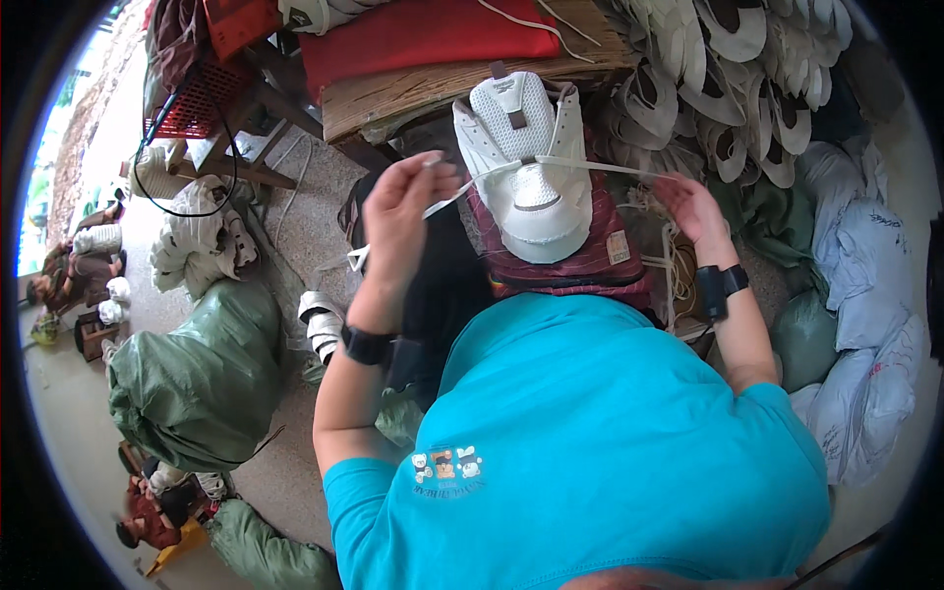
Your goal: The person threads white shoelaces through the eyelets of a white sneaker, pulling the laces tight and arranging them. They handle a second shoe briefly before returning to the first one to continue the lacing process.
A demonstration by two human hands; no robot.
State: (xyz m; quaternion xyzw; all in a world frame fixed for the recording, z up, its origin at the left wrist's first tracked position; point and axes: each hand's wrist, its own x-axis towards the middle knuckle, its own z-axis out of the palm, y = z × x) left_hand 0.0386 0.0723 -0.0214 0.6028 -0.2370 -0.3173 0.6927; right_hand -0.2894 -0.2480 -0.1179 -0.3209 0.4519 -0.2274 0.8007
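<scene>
A white shoe upper (544, 218) rests on a dark red striped cloth (492, 254) over my lap, its toe toward me and its tongue (511, 103) spread upward. A flat white lace (602, 166) runs through the loop or eyelets at its throat and stretches out to both sides. On the left, my left hand (401, 202) is closed in a pinch on the lace, whose tail hangs below. My right hand (691, 206) grips the other stretch of the lace with its fingertips, off to the right of the upper. Neither hand touches the upper itself.
A wooden bench (393, 106) with a red cloth (423, 47) stands just ahead. White uppers (728, 98) hang bunched at the far right, above white sacks (870, 285). Green sacks (202, 369) lie on the left, and other people (152, 516) sit beyond them.
</scene>
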